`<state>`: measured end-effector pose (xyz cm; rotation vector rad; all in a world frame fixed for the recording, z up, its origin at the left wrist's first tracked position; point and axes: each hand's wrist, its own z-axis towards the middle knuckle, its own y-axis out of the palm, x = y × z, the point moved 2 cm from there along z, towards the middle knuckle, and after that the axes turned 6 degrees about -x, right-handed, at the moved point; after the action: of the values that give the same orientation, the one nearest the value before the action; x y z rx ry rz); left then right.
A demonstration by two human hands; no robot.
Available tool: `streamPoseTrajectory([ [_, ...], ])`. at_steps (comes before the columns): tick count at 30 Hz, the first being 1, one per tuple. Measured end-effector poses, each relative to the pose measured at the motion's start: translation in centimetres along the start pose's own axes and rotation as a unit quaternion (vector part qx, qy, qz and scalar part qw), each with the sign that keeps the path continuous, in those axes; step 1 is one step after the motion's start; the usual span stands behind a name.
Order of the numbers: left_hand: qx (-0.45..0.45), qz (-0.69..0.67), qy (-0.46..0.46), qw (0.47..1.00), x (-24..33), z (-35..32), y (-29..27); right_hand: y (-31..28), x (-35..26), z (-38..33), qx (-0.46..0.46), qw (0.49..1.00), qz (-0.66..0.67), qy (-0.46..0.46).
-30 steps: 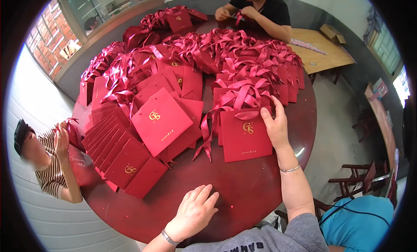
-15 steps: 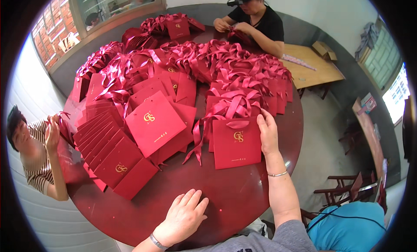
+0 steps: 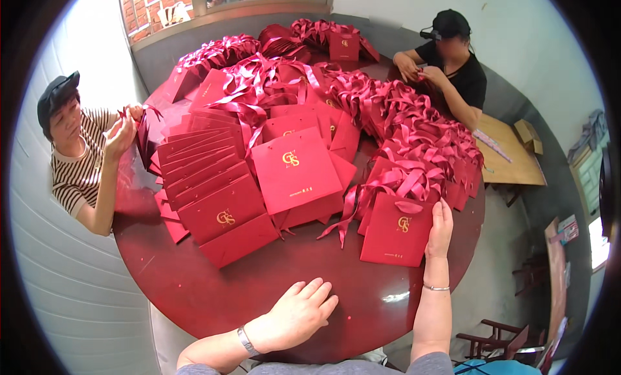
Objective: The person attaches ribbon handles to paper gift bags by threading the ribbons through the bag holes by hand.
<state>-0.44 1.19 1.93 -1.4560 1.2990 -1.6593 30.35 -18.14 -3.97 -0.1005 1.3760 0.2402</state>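
Red paper bags with gold emblems and ribbon handles are spread over most of a round, dark red surface (image 3: 213, 291). One flat red bag (image 3: 396, 231) lies toward the near right edge of the surface, its ribbon handles (image 3: 388, 184) trailing toward the centre. The right hand (image 3: 441, 227) is laid along the right side of this bag, the fingers (image 3: 445, 210) stretched out nearly straight and touching the bag's upper right corner; nothing is clasped in them. A thin bracelet (image 3: 435, 287) is worn on that wrist. The left hand (image 3: 294, 313) is rested palm down on bare wood at the near edge of the surface, the fingers spread open and flat, with nothing held; a wristwatch (image 3: 246, 341) is seen on its wrist.

A larger bag (image 3: 294, 169) is set on top of a heap near the middle of the surface. To its left, a fanned row of flat bags (image 3: 200, 174) is stacked overlapping toward the left edge. Heaps of bags with tangled ribbons (image 3: 414, 129) are piled across the far half.

At the left edge, a person in a striped shirt (image 3: 77, 174) is seated with both hands raised to a ribbon. At the far right edge, a person in a black top (image 3: 462, 77) is seated, hands together over the pile. A wooden bench (image 3: 508, 158) is placed behind that person, off the surface.
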Motion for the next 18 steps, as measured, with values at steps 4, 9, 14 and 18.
streamPoseTrajectory([
  [4,-0.015,0.019,0.003,1.0,-0.11,-0.02,0.47,-0.13,0.18,-0.24,-0.007,0.999,-0.036,-0.017],
  [9,-0.004,0.019,0.005,1.0,-0.2,0.07,0.32,0.02,-0.39,-0.42,-0.015,1.0,-0.018,0.004],
  [14,0.004,0.016,0.007,1.0,-0.13,0.25,0.33,-0.01,-0.02,-0.19,0.0,0.999,-0.046,-0.01],
  [18,0.01,0.022,0.007,1.0,-0.02,-0.02,0.15,0.43,-0.06,-0.22,-0.004,0.997,-0.076,-0.019],
])
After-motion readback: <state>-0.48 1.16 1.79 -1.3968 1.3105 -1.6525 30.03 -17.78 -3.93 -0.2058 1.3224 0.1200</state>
